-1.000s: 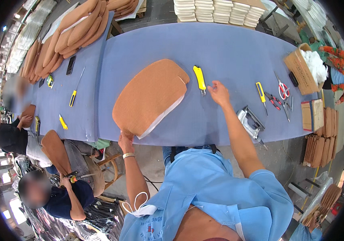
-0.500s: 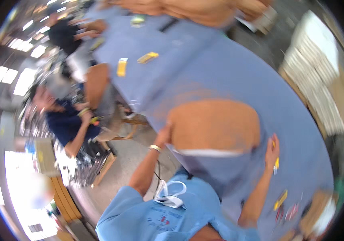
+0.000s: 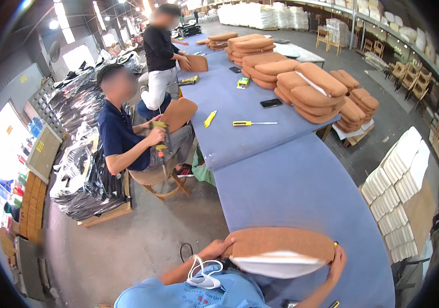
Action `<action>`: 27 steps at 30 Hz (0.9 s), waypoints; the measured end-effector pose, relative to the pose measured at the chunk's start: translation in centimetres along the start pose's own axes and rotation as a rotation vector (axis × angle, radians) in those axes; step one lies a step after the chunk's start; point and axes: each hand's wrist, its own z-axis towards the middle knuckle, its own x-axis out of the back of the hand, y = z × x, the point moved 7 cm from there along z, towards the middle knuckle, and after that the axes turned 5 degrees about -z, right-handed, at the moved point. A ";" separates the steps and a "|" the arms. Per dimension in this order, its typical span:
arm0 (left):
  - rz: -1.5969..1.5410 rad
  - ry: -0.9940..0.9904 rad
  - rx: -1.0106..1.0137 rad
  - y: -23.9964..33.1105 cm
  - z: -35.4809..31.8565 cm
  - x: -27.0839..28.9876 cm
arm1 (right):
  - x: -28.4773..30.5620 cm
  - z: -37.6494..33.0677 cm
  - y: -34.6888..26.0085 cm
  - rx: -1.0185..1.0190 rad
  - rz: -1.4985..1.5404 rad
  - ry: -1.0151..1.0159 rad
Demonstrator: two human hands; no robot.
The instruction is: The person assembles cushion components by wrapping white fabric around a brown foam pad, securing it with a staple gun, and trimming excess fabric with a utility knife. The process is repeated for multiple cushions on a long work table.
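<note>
At the bottom of the view, the person holds a brown seat cushion by its two ends, up off the near end of the long blue table and close to the chest, with its brown cover facing up and a strip of white padding showing along the near edge. The left hand is at the cushion's left end: its fingers curl around the rim there and grip it, the thumb side toward the body. The right hand is at the cushion's right end, fingers spread up along the edge and pressed against it, so the cushion lies between the two hands with each set of fingers touching its rim. A white face mask hangs at the collar of the light blue shirt, just below the left hand. Farther up the table lie a yellow screwdriver, a yellow cutter and a dark phone, well apart from the hands. Stacks of finished brown cushions sit at the right of the table. To the left, a seated co-worker works on another cushion.
</note>
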 end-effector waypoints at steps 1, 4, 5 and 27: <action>-0.060 0.041 -0.053 -2.2 0.5 0.2 | 0.0 -1.6 0.4 0.108 0.065 0.002; -0.131 0.043 -0.280 -1.6 -1.4 -0.1 | 0.8 -5.8 1.9 0.314 0.288 0.027; -0.136 0.026 -0.337 0.5 -2.9 -0.2 | 0.5 -6.7 1.9 0.327 0.397 0.025; 0.561 0.153 -0.189 -17.6 16.5 10.8 | -17.0 -20.8 32.1 -0.194 0.140 -0.287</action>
